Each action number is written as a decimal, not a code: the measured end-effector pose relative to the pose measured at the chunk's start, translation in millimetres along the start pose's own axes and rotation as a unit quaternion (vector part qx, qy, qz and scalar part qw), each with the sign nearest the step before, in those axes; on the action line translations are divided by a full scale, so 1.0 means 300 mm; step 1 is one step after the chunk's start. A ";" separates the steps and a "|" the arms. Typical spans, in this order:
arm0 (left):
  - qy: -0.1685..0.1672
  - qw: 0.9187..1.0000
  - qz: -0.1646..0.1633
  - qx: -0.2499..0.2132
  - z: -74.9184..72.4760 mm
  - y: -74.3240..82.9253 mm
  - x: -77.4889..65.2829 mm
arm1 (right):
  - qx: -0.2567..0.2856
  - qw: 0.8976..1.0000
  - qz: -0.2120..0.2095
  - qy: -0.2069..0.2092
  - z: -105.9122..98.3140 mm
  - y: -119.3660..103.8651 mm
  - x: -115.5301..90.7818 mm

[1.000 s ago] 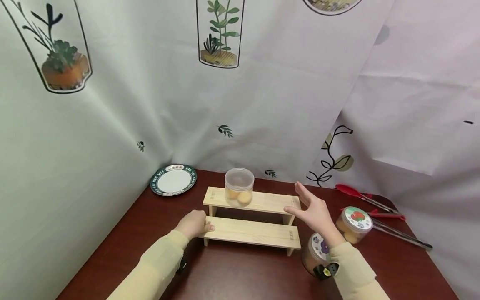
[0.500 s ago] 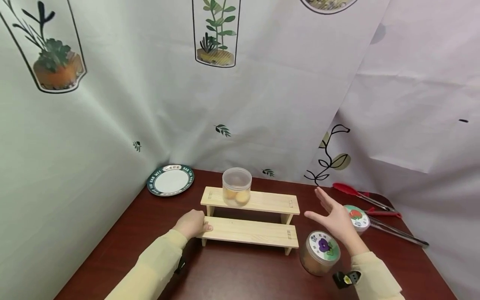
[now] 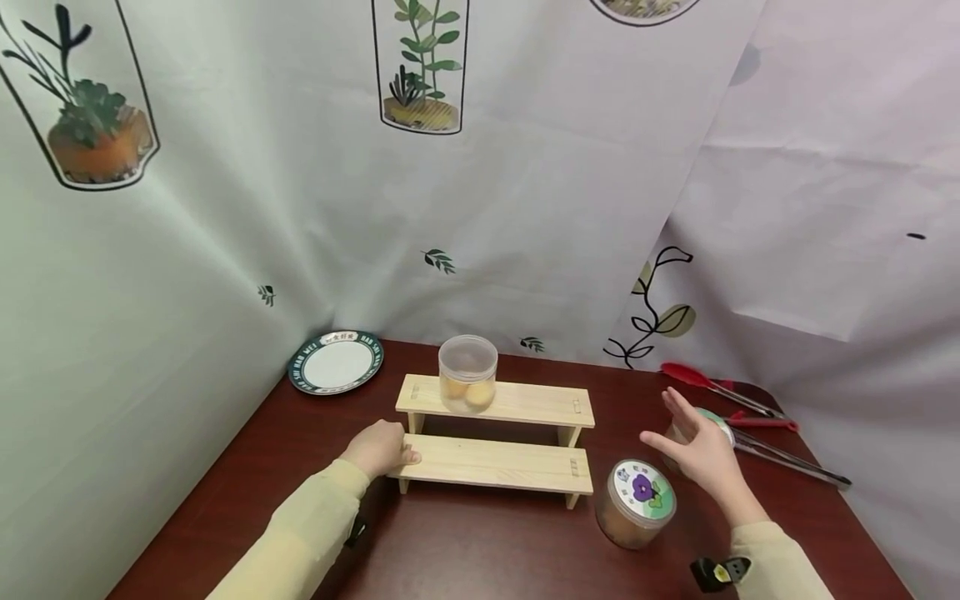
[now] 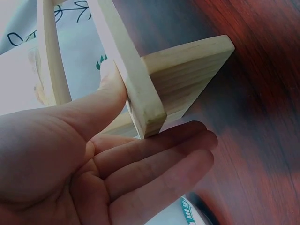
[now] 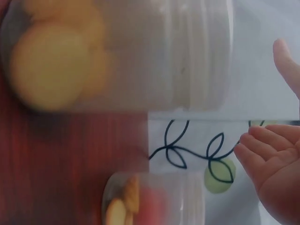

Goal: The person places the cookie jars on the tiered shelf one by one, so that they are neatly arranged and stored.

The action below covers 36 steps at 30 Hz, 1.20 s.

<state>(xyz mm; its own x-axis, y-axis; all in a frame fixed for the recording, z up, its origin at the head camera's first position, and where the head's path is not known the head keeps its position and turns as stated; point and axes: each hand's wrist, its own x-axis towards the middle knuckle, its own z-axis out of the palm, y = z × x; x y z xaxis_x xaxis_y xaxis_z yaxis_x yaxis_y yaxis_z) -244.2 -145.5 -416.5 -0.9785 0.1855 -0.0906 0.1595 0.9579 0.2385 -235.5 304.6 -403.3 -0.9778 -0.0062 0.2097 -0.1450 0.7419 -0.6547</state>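
Note:
My left hand point(image 3: 375, 448) grips the left end of the lower board of a two-step wooden rack point(image 3: 495, 463). In the left wrist view its thumb lies along the board point(image 4: 126, 75) and the other fingers extend past the board's end. On the upper step stands an open clear jar point(image 3: 468, 375) with round yellow cookies in the bottom. My right hand point(image 3: 701, 454) is raised with fingers spread, holding nothing. Below and left of it stands a lidded cookie jar point(image 3: 636, 504) with a purple flower on its lid. Another lidded jar point(image 3: 716, 423) is partly hidden behind that hand.
A white plate with a green rim point(image 3: 300, 367) lies at the back left corner. Red-tipped tongs point(image 3: 690, 375) and further tongs point(image 3: 795, 458) lie at the right edge. A printed cloth point(image 3: 525, 208) hangs behind the table.
My right hand has moved right, away from the rack, uncovering the purple-flower jar and coming in front of the other lidded jar. The left hand keeps its grip; the view has shifted slightly.

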 end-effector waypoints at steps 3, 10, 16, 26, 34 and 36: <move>-0.002 1.000 0.002 0.004 -0.002 0.003 0.000 | -0.009 1.000 0.005 0.009 -0.010 0.020 -0.014; -0.005 1.000 0.007 0.009 -0.014 0.012 -0.009 | -0.004 0.999 0.045 0.026 -0.041 0.070 -0.048; 0.000 1.000 0.005 0.003 -0.007 0.008 -0.004 | -0.018 0.997 0.051 0.047 -0.062 0.118 -0.065; 0.007 1.000 0.004 0.001 0.022 -0.017 0.004 | -0.032 0.995 0.082 0.046 -0.077 0.161 -0.080; 0.007 1.000 0.003 -0.003 0.018 -0.008 -0.002 | -0.024 0.991 0.112 0.068 -0.085 0.211 -0.091; 0.011 1.000 0.002 -0.004 0.014 -0.006 -0.005 | -0.034 0.990 0.114 0.070 -0.086 0.220 -0.093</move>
<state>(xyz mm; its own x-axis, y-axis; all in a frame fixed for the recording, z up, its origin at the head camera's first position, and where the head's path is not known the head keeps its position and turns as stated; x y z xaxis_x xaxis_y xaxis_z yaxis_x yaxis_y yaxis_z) -242.4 -146.4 -420.9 -0.9805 0.1843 -0.0675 0.1626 0.9553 0.2468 -213.8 371.0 -433.8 -0.9524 0.2565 0.1645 0.0920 0.7565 -0.6474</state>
